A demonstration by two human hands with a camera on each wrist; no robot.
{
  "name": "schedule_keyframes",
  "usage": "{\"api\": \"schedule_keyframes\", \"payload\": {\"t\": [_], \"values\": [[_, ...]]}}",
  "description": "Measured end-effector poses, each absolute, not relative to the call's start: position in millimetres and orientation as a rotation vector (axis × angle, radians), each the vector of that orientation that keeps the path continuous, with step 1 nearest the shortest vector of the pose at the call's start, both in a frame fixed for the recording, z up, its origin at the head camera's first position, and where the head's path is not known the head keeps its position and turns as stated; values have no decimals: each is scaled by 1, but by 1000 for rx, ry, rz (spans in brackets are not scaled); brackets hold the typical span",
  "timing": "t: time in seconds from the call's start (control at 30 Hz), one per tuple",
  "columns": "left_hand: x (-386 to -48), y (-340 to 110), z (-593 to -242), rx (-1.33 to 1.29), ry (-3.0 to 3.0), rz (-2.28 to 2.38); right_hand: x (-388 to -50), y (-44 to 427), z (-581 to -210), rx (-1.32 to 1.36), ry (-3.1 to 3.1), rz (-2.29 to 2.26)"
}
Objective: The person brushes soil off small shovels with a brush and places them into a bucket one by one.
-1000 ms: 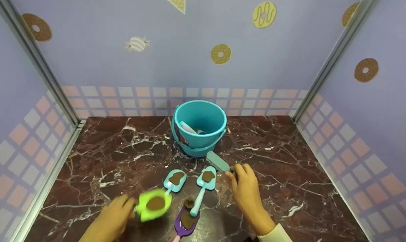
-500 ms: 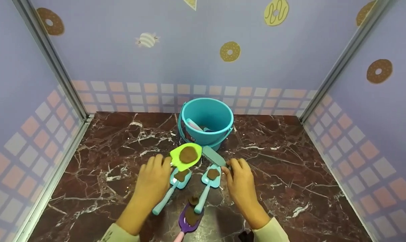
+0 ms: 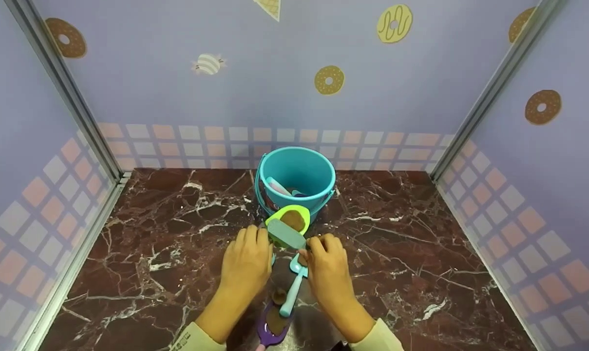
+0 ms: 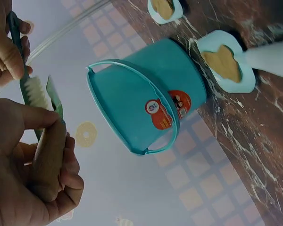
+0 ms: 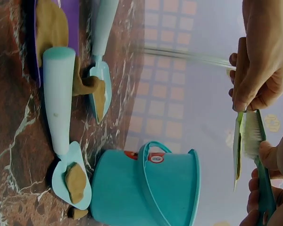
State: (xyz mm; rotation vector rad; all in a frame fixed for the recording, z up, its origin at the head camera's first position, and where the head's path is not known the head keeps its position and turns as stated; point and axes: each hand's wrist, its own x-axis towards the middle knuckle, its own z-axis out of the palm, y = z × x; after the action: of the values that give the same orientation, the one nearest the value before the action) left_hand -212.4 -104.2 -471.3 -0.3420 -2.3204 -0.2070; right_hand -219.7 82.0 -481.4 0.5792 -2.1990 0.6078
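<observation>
My left hand grips the wooden handle of a lime green toy shovel, raised in front of the bucket. A brown patch covers part of its blade. My right hand holds a grey-green brush over the shovel's near part. In the right wrist view its white bristles face the blade and appear to touch it. Behind stands a turquoise bucket with a pink-and-blue item and other things inside, partly hidden.
On the dark red marble top lies a pale blue shovel bearing a brown lump. Its handle end overlaps a purple shovel, also holding brown material. Another pale blue shovel is mostly behind my left hand. Patterned walls enclose the top.
My left hand has carried the green shovel up and right to the front of the bucket. My right hand has moved left, bringing the brush from beside the bucket over the shovel.
</observation>
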Motion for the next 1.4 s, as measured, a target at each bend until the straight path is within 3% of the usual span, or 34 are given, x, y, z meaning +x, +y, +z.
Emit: {"api": "schedule_keyframes", "payload": {"t": [0.83, 1.17, 1.4], "values": [[-210, -92, -479, -366, -2280, -191, -232, 102, -480, 426, -2245, 524], [-210, -90, -479, -230, -2221, -109, -216, 86, -475, 493, -2232, 572], [-205, -89, -482, -221, -2262, -121, -225, 93, -478, 444, -2243, 521]]}}
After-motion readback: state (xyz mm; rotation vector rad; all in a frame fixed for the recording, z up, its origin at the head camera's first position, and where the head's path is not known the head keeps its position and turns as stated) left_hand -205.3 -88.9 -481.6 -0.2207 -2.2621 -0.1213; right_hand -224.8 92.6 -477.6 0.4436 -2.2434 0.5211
